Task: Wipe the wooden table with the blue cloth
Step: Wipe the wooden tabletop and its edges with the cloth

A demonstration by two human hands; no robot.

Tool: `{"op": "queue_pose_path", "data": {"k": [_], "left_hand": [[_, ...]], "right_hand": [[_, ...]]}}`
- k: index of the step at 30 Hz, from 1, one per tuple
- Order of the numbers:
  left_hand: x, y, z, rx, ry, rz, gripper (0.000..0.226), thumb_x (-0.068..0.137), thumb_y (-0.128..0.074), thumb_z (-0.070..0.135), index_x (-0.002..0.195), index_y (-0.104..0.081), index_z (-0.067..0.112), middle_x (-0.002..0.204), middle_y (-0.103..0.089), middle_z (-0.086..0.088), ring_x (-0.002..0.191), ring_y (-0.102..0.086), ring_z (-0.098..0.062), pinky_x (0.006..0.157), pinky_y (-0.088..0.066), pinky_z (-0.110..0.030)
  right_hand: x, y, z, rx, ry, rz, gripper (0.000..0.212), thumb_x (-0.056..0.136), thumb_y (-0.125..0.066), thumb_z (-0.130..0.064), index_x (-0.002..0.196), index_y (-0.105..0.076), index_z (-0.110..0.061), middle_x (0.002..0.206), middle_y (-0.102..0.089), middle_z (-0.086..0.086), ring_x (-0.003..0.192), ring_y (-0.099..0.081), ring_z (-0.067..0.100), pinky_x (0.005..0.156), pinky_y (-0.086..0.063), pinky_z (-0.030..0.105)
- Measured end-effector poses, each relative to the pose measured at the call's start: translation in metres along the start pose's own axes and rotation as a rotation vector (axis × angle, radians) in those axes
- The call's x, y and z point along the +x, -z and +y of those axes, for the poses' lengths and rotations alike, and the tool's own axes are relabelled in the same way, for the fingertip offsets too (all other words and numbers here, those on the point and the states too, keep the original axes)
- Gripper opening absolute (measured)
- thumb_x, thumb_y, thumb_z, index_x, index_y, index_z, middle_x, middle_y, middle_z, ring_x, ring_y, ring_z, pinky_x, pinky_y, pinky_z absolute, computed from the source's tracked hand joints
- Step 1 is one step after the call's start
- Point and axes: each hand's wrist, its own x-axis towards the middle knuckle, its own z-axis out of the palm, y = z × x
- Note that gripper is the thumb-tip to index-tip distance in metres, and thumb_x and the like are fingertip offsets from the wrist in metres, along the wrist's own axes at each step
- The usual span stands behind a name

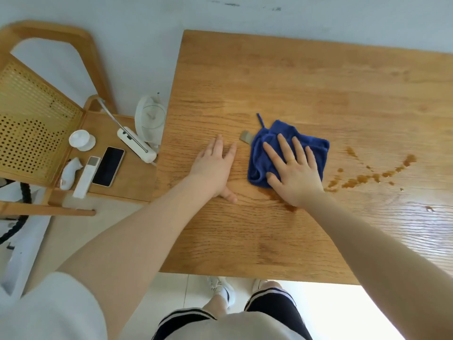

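Note:
The blue cloth (316,148) lies crumpled near the middle of the wooden table (318,77). My right hand (293,171) presses flat on it with fingers spread, covering its near half. My left hand (214,165) rests flat on the bare wood just left of the cloth, fingers straight. Brown liquid stains (362,178) trail across the table to the right of the cloth, and a smear shows under my right wrist.
A wooden side table (127,190) stands left of the table, holding a phone (108,166), a white remote (86,177), a small white dish (82,140) and a white lamp base (136,145). A small fan (150,119) stands by the table's left edge.

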Motion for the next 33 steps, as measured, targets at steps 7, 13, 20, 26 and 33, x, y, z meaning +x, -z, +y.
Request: {"op": "queue_pose_path", "data": {"k": [7,13,20,26,33], "left_hand": [[0.002,0.003,0.002,0.02,0.012,-0.007,0.134,0.058,-0.076,0.057,0.146,0.018,0.018,0.152,0.026,-0.016,0.143,0.014,-0.029,0.118,-0.003,-0.04],[0.003,0.014,0.019,-0.06,0.039,-0.037,0.131,0.062,-0.076,0.056,0.146,0.018,0.02,0.154,0.022,-0.013,0.144,0.011,-0.03,0.116,-0.002,-0.041],[0.006,0.029,0.05,-0.161,-0.069,0.074,0.115,0.068,-0.066,0.064,0.15,0.0,0.019,0.158,0.009,0.0,0.145,0.004,-0.02,0.116,-0.004,-0.032],[0.014,0.015,0.087,-0.068,-0.104,0.07,0.121,0.064,-0.062,0.072,0.149,0.004,0.017,0.156,0.021,0.0,0.142,0.021,-0.017,0.111,0.008,-0.032],[0.012,0.001,0.129,-0.062,-0.051,0.029,0.135,0.057,-0.065,0.074,0.147,0.011,0.007,0.154,0.023,-0.009,0.143,0.019,-0.02,0.113,0.008,-0.031]], "right_hand": [[0.061,0.012,0.046,0.042,-0.031,0.046,0.066,0.086,-0.022,-0.062,0.146,-0.003,-0.044,0.159,0.001,-0.004,0.145,0.002,0.026,0.116,-0.001,0.046],[0.085,0.024,0.058,0.122,-0.192,0.022,0.061,0.093,-0.025,-0.055,0.147,-0.001,-0.041,0.159,0.004,0.0,0.144,0.006,0.03,0.116,0.002,0.049],[0.008,0.006,0.062,-0.009,0.207,-0.013,0.069,0.081,-0.008,-0.062,0.146,0.002,-0.042,0.159,0.002,0.0,0.145,0.003,0.031,0.114,0.002,0.049],[0.076,0.02,0.122,0.063,-0.015,0.037,0.063,0.09,-0.03,-0.058,0.146,-0.005,-0.044,0.159,0.001,-0.003,0.145,0.002,0.027,0.116,-0.001,0.047],[0.048,0.017,0.115,0.046,0.04,-0.012,0.063,0.093,-0.024,-0.053,0.147,0.006,-0.038,0.158,0.013,0.002,0.144,0.011,0.033,0.115,0.004,0.052]]}}
